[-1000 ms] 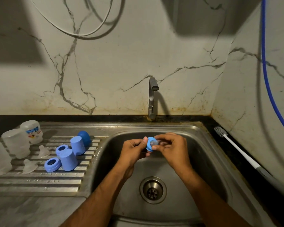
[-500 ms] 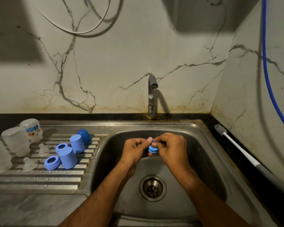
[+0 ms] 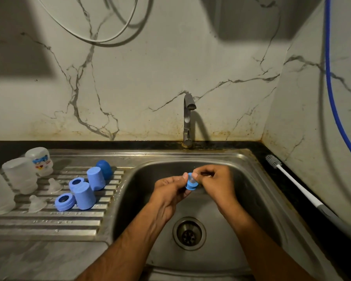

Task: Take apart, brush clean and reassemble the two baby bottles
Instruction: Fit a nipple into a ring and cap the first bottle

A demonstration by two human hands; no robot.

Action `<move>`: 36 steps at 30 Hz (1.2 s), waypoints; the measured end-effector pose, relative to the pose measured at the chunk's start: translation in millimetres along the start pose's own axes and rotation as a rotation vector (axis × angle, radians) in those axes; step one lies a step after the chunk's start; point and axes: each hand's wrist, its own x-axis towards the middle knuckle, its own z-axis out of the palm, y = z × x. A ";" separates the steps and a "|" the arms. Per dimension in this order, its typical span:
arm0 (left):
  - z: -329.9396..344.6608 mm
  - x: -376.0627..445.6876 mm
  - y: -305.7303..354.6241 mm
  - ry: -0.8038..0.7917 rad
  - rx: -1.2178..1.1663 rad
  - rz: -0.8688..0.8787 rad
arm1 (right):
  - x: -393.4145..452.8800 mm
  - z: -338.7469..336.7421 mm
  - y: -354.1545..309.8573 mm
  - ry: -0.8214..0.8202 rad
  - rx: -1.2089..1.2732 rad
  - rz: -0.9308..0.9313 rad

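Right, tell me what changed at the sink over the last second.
The blue collar ring turned in the grip: a second ago its opening faced the camera, now it sits side-on with the clear teat poking up. Left hand and right hand both held on over the sink. The parts on the drainboard and the bottle brush did not move.

Our left hand (image 3: 168, 191) and right hand (image 3: 215, 180) over the sink (image 3: 257, 179), both pinching a blue collar ring (image 3: 191, 183) with a clear nipple (image 3: 192, 180) in it, blue caps (image 3: 84, 196) and clear bottles (image 3: 20, 175) on the left drainboard (image 3: 49, 222), bottle brush (image 3: 292, 185) far right.
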 end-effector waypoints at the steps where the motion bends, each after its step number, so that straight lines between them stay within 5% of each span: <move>1: -0.1 -0.4 -0.3 0.013 -0.057 -0.011 | -1.8 1.4 -0.2 0.007 -0.037 -0.038; 10: -7.9 0.5 1.2 -0.071 -0.093 -0.038 | -5.1 2.5 -2.8 -0.038 -0.121 -0.152; 17: -6.6 2.0 1.4 0.015 -0.101 -0.066 | -8.3 7.0 -5.3 -0.081 -0.077 -0.152; 27: -1.9 0.2 3.8 0.069 -0.175 -0.146 | -9.6 12.1 0.2 0.096 -0.192 -0.286; 36: 6.8 -2.5 3.8 0.075 -0.170 -0.196 | 1.7 20.6 3.2 0.197 0.034 -0.014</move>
